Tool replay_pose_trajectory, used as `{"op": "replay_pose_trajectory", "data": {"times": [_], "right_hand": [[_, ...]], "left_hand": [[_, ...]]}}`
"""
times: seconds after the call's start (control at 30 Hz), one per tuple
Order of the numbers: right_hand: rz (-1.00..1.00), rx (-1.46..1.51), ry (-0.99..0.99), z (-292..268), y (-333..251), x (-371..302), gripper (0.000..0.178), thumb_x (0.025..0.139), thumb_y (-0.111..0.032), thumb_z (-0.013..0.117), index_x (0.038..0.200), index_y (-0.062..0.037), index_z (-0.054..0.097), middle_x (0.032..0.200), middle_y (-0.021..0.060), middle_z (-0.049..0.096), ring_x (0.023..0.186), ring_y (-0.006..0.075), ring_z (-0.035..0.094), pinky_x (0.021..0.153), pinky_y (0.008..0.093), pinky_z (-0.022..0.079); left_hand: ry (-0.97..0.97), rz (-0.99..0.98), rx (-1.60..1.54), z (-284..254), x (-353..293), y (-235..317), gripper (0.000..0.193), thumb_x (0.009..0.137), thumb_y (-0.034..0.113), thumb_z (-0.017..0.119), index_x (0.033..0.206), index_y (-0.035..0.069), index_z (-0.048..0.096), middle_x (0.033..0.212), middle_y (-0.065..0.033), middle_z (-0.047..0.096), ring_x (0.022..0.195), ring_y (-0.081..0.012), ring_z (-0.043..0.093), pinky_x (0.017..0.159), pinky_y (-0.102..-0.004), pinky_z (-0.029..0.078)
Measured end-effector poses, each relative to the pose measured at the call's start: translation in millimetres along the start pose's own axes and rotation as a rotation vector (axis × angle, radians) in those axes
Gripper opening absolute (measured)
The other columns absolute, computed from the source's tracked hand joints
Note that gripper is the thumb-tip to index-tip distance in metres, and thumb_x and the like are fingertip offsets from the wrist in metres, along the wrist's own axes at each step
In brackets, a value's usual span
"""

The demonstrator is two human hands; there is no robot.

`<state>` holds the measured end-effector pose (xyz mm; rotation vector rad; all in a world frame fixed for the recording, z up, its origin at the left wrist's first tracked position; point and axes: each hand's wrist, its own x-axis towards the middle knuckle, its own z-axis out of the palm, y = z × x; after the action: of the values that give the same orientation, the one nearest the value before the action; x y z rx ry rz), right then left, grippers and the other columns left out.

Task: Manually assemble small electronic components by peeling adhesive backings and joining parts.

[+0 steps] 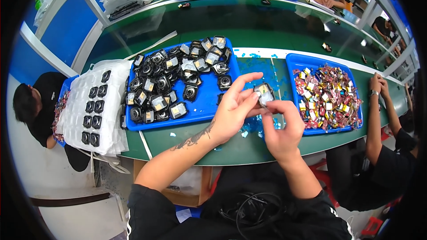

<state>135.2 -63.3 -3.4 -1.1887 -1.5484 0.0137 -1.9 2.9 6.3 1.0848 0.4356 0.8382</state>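
Note:
Above the green bench, my left hand (237, 109) grips a small black smartwatch case (264, 93) with a pale, shiny inner face turned up. My right hand (284, 129) closes in from the other side, thumb and index finger bent at the case's lower edge. What lies between those right fingertips is too small to make out. Left of my hands stands a blue tray (202, 106) heaped with similar black cases (159, 82). To their right, another blue tray (296, 93) holds many small red, white and yellow wired parts (327, 98).
Blue film scraps (251, 124) litter the bench between the trays. White plastic trays (73, 106) with several black cases are stacked at left. A green conveyor belt (213, 22) runs behind a pale rail. People sit left, right and across; a person's forearms (376, 106) rest at right.

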Motion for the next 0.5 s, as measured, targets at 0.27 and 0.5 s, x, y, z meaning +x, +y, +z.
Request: {"op": "replay_pose_trajectory", "data": {"times": [0.27,0.5], "right_hand": [[0.669,0.880,-0.037,-17.3,-6.7,6.2,0.023,0.088,0.003,0.062,0.107,-0.0011,0.051,0.091,0.0055,0.063,0.082,0.0076,0.060,0.070,0.0194,0.048],[0.671,0.737,-0.174,-28.4,-1.9,1.5,0.019,0.088,0.000,0.063,0.105,-0.0002,0.055,0.100,0.0057,0.061,0.088,0.0106,0.062,0.075,0.0217,0.051]], "left_hand": [[-0.010,0.414,0.701,2.6,-7.9,-1.5,0.031,0.086,-0.004,0.059,0.117,0.001,0.061,0.124,-0.0135,0.056,0.108,-0.0229,0.062,0.086,-0.0316,0.055],[0.050,0.691,1.066,1.8,-5.6,-2.7,0.032,0.076,-0.003,0.070,0.107,0.004,0.068,0.114,-0.0149,0.063,0.094,-0.0259,0.068,0.075,-0.0309,0.057]]}}
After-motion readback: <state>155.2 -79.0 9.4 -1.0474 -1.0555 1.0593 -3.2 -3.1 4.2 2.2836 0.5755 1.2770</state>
